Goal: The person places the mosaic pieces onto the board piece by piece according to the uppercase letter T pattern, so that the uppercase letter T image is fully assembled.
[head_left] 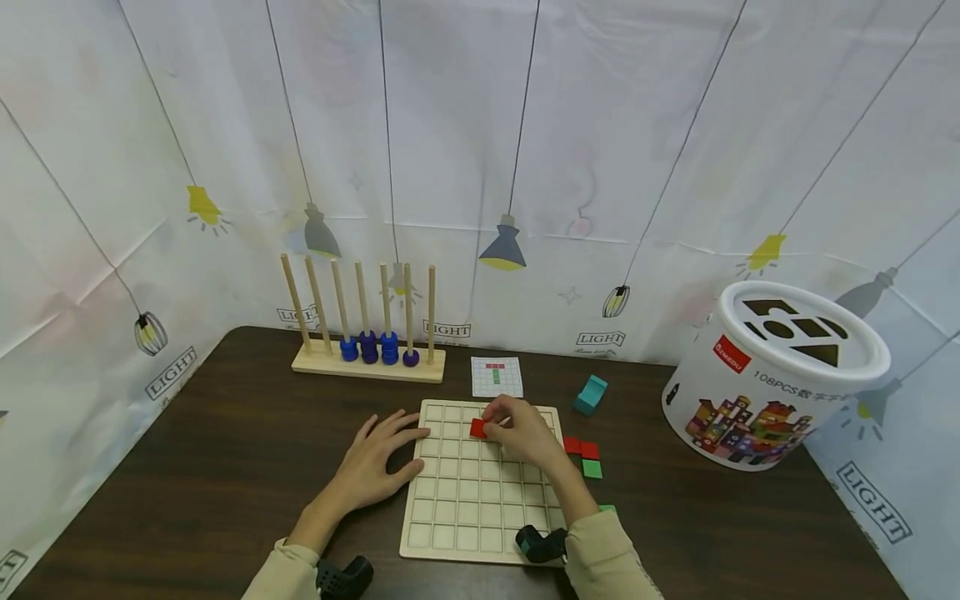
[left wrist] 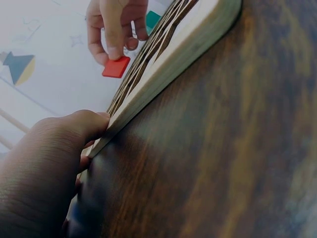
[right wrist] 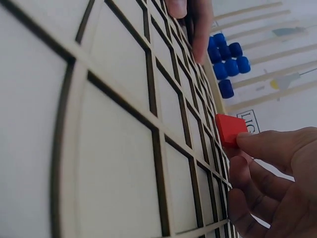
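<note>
pinching red square tile with right hand, just over upper rows of wooden grid board — apparently at the placing step; next move likely calls for lowering flat into one cell. resting left hand, fingers spread, against left edge. reading "108pcs" on white bucket — can't confirm red brand label; "light" on backdrop.
</note>
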Available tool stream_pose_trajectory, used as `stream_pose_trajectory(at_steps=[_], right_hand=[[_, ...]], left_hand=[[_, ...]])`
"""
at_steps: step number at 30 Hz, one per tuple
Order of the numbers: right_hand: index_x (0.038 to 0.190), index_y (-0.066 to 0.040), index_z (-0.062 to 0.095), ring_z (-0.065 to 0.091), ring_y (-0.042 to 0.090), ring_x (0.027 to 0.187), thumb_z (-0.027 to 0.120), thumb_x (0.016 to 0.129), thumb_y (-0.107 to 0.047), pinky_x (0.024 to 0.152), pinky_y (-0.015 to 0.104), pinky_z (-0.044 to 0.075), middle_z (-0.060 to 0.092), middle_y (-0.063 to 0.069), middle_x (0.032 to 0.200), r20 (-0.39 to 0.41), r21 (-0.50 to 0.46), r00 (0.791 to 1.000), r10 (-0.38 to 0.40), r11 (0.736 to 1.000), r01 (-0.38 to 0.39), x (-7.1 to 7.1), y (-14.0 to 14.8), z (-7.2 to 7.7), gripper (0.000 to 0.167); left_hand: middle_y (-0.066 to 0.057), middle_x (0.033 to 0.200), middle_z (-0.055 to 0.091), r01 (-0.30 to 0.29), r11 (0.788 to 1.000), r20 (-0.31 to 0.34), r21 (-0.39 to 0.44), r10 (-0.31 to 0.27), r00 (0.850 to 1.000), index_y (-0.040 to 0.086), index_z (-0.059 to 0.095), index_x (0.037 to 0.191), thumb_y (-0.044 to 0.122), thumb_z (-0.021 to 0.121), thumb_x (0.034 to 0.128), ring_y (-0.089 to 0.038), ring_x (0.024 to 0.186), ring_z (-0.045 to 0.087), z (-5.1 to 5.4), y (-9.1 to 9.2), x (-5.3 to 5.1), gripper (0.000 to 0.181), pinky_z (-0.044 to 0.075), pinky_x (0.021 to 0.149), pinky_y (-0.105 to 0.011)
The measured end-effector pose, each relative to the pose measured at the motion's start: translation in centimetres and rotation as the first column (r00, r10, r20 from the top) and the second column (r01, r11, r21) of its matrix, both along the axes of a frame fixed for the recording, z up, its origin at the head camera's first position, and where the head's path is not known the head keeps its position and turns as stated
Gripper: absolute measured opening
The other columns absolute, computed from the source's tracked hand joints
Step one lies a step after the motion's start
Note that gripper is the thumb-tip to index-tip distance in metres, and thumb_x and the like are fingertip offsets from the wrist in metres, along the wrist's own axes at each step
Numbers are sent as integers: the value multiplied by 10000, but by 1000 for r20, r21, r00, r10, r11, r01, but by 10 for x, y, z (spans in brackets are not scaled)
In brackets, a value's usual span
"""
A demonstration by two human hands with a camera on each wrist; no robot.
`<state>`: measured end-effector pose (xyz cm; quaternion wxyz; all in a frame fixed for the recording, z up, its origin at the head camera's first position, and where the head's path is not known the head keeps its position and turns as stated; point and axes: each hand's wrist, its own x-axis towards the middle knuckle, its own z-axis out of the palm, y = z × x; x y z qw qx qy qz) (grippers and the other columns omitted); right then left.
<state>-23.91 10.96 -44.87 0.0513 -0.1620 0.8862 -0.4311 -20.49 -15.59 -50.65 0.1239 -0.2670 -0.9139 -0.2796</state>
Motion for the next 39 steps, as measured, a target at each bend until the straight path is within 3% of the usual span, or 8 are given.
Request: stream_pose_trajectory(at_steps=[10, 28, 33, 39], right_hand=[[941, -74, 639, 572, 134, 730, 640, 875, -85, 622, 258, 464, 654, 51, 868, -65, 81, 998, 21, 997, -16, -3, -11, -3, 67], [925, -79, 663, 513, 124, 683, 626, 884, -105, 604, 264, 425, 607, 1, 807, -98, 216, 995, -12, 976, 33, -5, -21, -4, 61], [940, -78, 667, 518, 124, 702, 620, 890, -117, 624, 269, 434, 609, 2, 816, -89, 212, 996, -6, 977, 25, -5, -20, -4, 78], [1003, -89, 665, 569, 133, 769, 586, 924, -159, 663, 278, 474, 638, 17, 871, -55, 125, 998, -2, 992, 8, -3, -12, -2, 132]], left_hand=[[-52, 1445, 467, -8, 1000, 27, -11, 8, 1000, 255, 577, 1313, 411, 613, 893, -316, 1387, 355, -2, -1, -1, 450, 169, 1120, -622], [-52, 1442, 469, -4, 1000, 20, -13, 4, 1000, 256, 574, 1313, 411, 611, 896, -319, 1387, 355, -2, -2, -1, 447, 171, 1117, -623], [-46, 1443, 470, -8, 1000, 26, -12, 8, 1000, 264, 574, 1313, 411, 612, 894, -315, 1387, 356, -3, -2, -1, 445, 172, 1118, -622], [-45, 1443, 470, -11, 1000, 29, -14, 11, 1000, 264, 574, 1313, 406, 615, 893, -315, 1387, 356, -2, -1, -1, 445, 171, 1121, -620]])
